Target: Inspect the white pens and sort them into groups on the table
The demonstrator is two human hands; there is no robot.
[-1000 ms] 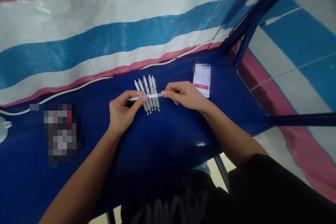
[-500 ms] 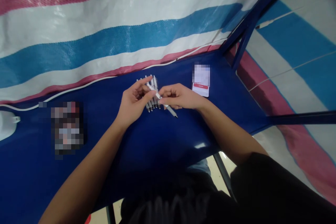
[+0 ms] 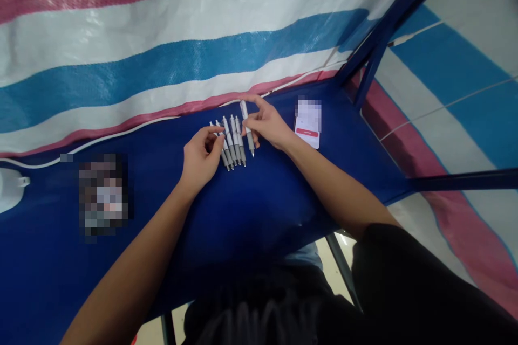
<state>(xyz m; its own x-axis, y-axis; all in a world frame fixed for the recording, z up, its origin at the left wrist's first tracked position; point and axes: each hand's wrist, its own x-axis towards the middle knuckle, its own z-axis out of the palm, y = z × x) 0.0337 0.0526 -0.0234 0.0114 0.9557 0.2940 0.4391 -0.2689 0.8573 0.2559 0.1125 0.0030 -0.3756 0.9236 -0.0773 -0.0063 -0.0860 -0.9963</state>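
My right hand (image 3: 267,123) grips a white and grey click pen (image 3: 248,126) between thumb and fingers, with the grey tip end pointing down toward me. That pen is just right of a row of several similar pens (image 3: 235,140), lying side by side on the blue table. At the row's left end is my left hand (image 3: 202,157), its fingers curved and the thumb apart from the index finger, with nothing held that I can see. Its fingertips overlap the leftmost pens, partly hiding them; whether they touch is unclear.
A phone (image 3: 307,139) with a lit screen lies to the right on the blue tabletop (image 3: 251,215). Left are a blurred dark item (image 3: 104,194) and a white container (image 3: 10,190). A white cable (image 3: 101,137) runs along the back by the striped sheet; a blue frame post (image 3: 376,43) stands right.
The pen held between both hands has moved up and right, alongside the row, and turned more upright. My left hand has let go of it and shifted left.
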